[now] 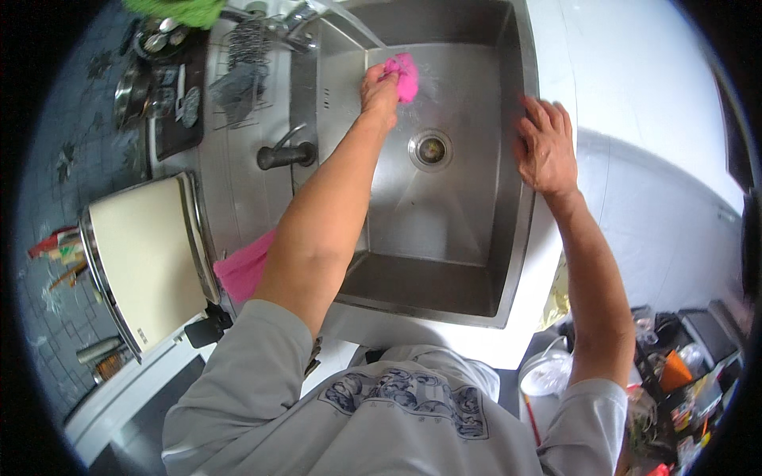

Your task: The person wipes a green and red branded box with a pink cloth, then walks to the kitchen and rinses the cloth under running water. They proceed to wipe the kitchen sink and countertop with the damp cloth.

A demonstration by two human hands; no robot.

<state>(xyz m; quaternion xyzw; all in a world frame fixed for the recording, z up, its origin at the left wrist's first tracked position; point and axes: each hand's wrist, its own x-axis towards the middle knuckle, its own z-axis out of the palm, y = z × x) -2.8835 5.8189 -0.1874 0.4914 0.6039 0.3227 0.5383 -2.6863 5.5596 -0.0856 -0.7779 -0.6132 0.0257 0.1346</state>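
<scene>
My left hand [380, 95] reaches down into the stainless steel sink [452, 229] and grips a bunched pink cloth [406, 80]. The cloth is at the far left part of the basin, beyond the drain [430, 151]. Over the right rim of the sink is my right hand [546, 146], slightly blurred, with nothing in it and its fingers a little apart. Whether it touches the rim, I cannot tell. A chrome faucet [297, 27] stands at the sink's far left corner.
A dark soap dispenser [286, 156] stands left of the basin. Behind my left arm lies another pink cloth [244, 268], beside a cream cutting board [152, 262]. A wire rack [247, 53] and green cloth [175, 9] are at upper left. A white bucket [545, 372] stands low right.
</scene>
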